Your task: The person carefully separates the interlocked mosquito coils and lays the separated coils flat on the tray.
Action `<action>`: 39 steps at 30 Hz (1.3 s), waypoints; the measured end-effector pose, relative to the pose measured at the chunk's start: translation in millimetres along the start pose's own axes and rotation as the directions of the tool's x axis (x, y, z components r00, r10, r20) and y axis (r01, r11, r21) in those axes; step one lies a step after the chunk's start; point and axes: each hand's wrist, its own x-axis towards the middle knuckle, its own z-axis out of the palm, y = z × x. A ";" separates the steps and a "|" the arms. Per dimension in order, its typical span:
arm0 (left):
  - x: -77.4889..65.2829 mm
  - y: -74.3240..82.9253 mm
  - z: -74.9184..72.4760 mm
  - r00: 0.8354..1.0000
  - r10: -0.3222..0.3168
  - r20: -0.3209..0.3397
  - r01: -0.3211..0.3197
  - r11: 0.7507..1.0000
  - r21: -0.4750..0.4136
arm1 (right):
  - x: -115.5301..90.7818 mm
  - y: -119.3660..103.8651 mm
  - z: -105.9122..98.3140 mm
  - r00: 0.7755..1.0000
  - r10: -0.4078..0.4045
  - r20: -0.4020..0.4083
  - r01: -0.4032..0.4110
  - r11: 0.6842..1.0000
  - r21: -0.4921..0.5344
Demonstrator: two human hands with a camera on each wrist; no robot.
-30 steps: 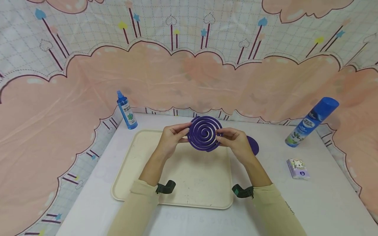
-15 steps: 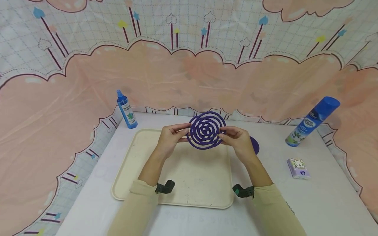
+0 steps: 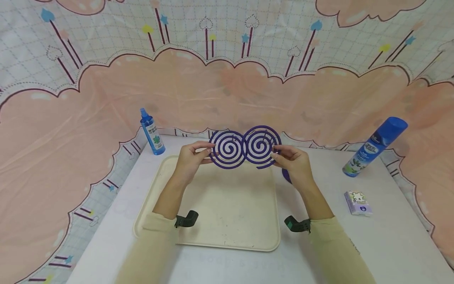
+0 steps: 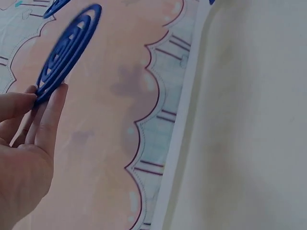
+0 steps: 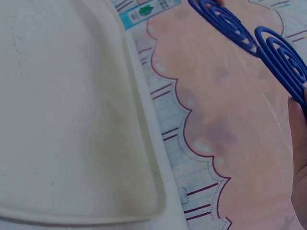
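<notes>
Two flat purple-blue spirals, mosquito coils, are held up side by side over the cream tray. My left hand pinches the left coil by its outer edge between thumb and fingers. The right coil is pinched the same way by my right hand. Their inner edges overlap slightly in the head view. The left wrist view shows the left coil standing tilted above the fingers. In the right wrist view, the right hand is partly cut off by the frame edge.
A purple disc lies right of the tray, partly hidden by my right hand. A blue spray bottle stands back left. At the right are a blue aerosol can and a small purple-white box. Patterned cloth rises behind.
The coils lay over each other as one stack; now they are drawn apart sideways. My left hand has moved left, my right hand right, both slightly up.
</notes>
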 end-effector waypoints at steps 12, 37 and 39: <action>2.4 8.0 -50.0 0.990 -0.037 -0.134 0.059 0.985 0.163 | 11.4 16.2 -6.9 0.993 0.078 -0.085 -0.076 0.997 0.029; -9.1 -51.5 -90.9 0.925 -0.284 -0.251 0.346 0.903 0.253 | 11.1 85.6 31.9 0.918 0.377 0.127 -0.333 0.902 -0.276; -11.1 -54.2 -91.8 0.920 -0.306 -0.245 0.366 0.895 0.255 | 10.6 87.8 36.2 0.909 0.396 0.131 -0.351 0.895 -0.276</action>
